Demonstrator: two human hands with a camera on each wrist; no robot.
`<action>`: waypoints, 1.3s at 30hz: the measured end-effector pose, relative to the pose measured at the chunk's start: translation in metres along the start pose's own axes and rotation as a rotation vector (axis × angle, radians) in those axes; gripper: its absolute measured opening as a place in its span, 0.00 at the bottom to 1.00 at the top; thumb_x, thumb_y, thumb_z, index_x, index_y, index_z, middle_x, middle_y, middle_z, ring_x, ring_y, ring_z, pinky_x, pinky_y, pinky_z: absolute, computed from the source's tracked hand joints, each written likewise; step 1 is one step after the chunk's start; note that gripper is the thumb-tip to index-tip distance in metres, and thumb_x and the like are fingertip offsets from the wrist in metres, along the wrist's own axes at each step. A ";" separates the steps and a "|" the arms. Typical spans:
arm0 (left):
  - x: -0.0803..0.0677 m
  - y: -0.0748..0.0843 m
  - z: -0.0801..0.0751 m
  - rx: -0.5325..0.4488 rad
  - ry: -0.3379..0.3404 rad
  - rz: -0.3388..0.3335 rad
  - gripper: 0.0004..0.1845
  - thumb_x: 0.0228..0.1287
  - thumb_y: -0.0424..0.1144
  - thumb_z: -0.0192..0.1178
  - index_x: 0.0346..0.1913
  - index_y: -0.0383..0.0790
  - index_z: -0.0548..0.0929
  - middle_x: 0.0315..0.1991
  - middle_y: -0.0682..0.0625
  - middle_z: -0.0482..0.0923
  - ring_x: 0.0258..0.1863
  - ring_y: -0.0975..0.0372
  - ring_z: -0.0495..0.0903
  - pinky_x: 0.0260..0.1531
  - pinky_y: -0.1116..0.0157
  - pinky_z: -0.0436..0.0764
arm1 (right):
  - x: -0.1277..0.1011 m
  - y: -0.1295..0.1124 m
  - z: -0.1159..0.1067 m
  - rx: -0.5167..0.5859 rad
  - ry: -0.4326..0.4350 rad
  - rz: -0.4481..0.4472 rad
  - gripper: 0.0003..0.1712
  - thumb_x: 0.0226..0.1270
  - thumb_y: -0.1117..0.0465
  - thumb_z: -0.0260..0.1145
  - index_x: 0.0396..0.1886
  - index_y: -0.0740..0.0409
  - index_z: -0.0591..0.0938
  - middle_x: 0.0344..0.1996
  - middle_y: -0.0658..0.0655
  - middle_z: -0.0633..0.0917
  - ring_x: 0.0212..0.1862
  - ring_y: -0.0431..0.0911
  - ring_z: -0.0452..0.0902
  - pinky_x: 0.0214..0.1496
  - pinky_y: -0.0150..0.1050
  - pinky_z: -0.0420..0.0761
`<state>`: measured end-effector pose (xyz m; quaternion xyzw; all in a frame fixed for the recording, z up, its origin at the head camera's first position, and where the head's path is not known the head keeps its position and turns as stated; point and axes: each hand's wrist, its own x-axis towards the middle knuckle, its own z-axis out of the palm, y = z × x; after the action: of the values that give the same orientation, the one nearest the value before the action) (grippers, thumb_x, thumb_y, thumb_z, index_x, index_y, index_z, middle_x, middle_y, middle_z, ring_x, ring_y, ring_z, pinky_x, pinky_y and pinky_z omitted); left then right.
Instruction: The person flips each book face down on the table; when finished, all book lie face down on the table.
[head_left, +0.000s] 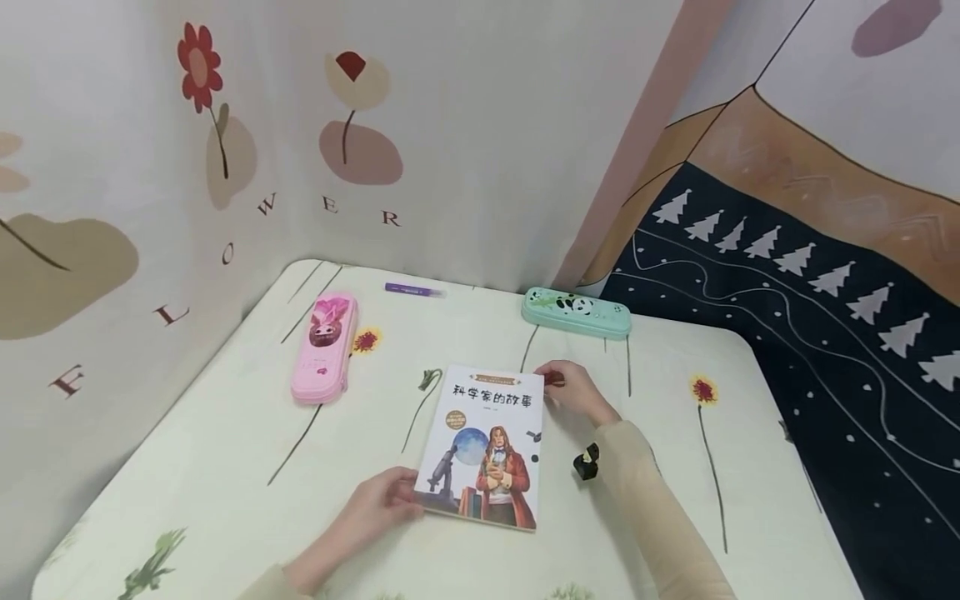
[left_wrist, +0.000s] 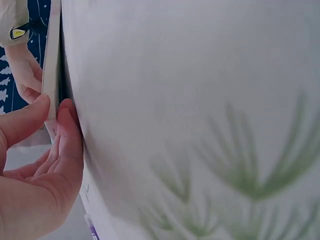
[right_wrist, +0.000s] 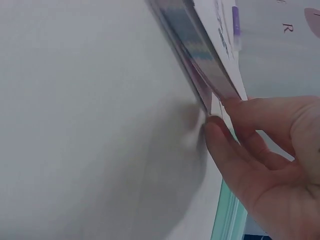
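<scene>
Here, the left hand (head_left: 378, 502) is pinching the near left corner of the paperback book (head_left: 483, 446), thumb on the cover and fingers (left_wrist: 70, 145) tucking under the edge. The right hand (head_left: 573, 390) is pinching the far right corner in the same manner, its fingertips (right_wrist: 220, 132) sliding beneath the pages. The book is lying flat, cover up, at the middle of the flower-printed table (head_left: 225, 467).

Handling note: with grips on opposite corners, both hands should be rising evenly, or the soft cover is likely to bend.

Containers: a pink pencil case (head_left: 325, 346) is lying closed to the far left of the book; a mint-green panda pencil case (head_left: 576, 312) is lying closed at the far edge. Contents of both are hidden. A purple pen (head_left: 414, 290) is resting loose near the wall hanging (head_left: 450, 125).
</scene>
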<state>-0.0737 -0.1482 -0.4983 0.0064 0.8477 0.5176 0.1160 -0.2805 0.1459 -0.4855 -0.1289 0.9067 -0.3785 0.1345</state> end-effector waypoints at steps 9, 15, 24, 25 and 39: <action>-0.004 0.000 0.001 -0.104 -0.015 -0.016 0.34 0.51 0.42 0.65 0.60 0.32 0.66 0.34 0.45 0.81 0.33 0.62 0.81 0.35 0.71 0.79 | 0.001 0.009 0.000 0.084 -0.005 -0.013 0.17 0.55 0.72 0.62 0.45 0.56 0.80 0.45 0.56 0.82 0.49 0.48 0.77 0.56 0.44 0.74; -0.005 0.002 0.004 -0.099 0.026 0.082 0.33 0.54 0.42 0.62 0.61 0.33 0.66 0.34 0.46 0.82 0.32 0.69 0.80 0.36 0.73 0.79 | -0.002 0.014 -0.002 0.189 -0.037 -0.043 0.18 0.59 0.70 0.60 0.50 0.57 0.78 0.50 0.58 0.80 0.52 0.51 0.75 0.57 0.46 0.72; -0.003 0.010 0.008 -0.176 0.241 0.206 0.20 0.51 0.36 0.65 0.50 0.37 0.78 0.34 0.48 0.84 0.32 0.70 0.81 0.36 0.71 0.81 | -0.003 0.025 0.000 0.250 0.009 -0.029 0.21 0.60 0.67 0.61 0.54 0.54 0.76 0.52 0.58 0.79 0.49 0.50 0.77 0.51 0.41 0.77; -0.002 0.010 0.008 -0.187 0.257 0.226 0.19 0.50 0.36 0.65 0.48 0.38 0.79 0.35 0.48 0.84 0.33 0.69 0.82 0.36 0.71 0.81 | -0.004 0.026 0.001 0.258 0.020 -0.030 0.21 0.59 0.68 0.60 0.54 0.54 0.76 0.51 0.58 0.79 0.48 0.49 0.78 0.50 0.40 0.78; 0.007 0.047 -0.017 -0.186 0.369 0.391 0.10 0.54 0.35 0.63 0.40 0.44 0.82 0.34 0.51 0.85 0.32 0.69 0.83 0.35 0.71 0.81 | -0.021 0.027 0.000 0.410 0.012 -0.032 0.20 0.57 0.65 0.64 0.50 0.63 0.78 0.49 0.63 0.81 0.48 0.47 0.79 0.50 0.36 0.77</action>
<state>-0.0889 -0.1403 -0.4506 0.0645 0.7862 0.5979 -0.1423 -0.2640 0.1714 -0.5019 -0.1110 0.8091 -0.5581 0.1464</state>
